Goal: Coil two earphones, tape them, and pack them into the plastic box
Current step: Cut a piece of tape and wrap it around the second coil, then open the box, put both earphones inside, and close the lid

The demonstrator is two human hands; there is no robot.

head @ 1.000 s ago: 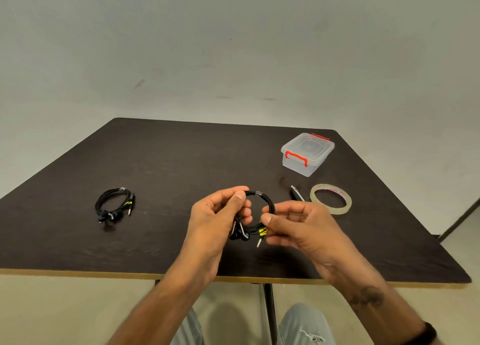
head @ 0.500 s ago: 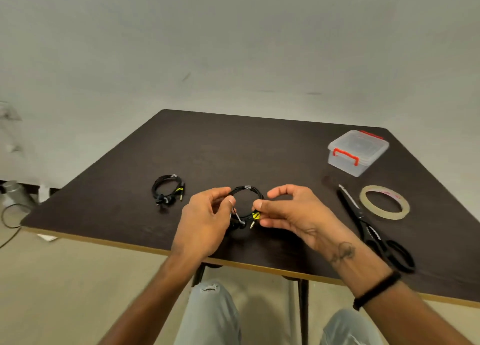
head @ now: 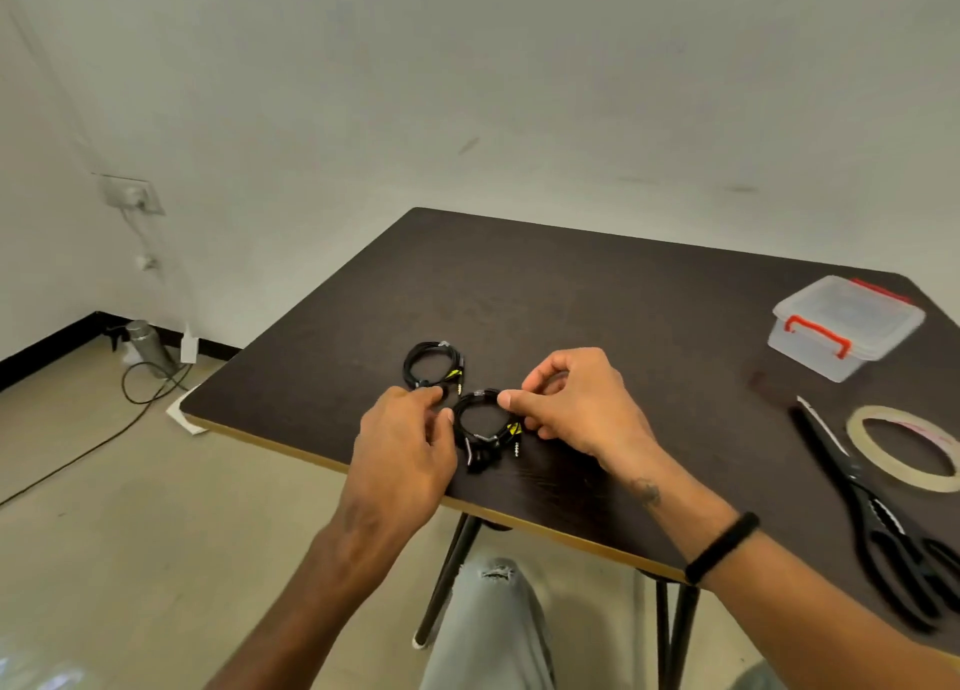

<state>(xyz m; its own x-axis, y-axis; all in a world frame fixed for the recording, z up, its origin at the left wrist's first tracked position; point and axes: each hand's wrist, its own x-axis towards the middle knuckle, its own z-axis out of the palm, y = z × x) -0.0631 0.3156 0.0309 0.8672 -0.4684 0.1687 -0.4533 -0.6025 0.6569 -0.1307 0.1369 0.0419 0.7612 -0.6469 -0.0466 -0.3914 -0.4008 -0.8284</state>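
Two black coiled earphones with yellow tags lie close together near the front left of the dark table [head: 571,299]. The first coil [head: 415,356] rests flat, with nothing holding it. The second coil [head: 483,435] sits just right of it and nearer to me. My right hand [head: 582,408] pinches that second coil at its top and right side with thumb and fingers. My left hand [head: 402,455] has its fingers apart: the thumb touches the second coil's left side and the index fingertip reaches the first coil's near edge. A clear plastic box [head: 844,325] with red latches stands shut at the far right.
A roll of clear tape [head: 858,429] and black scissors [head: 878,518] lie at the right, near the front edge. On the floor at the left are a cable and a metal bottle [head: 148,343] against the wall. My knees are under the table.
The view has swung left. Both hands carried the second coil left and set it down beside the first coil. My left hand has loosened its grip and spread toward the first coil.
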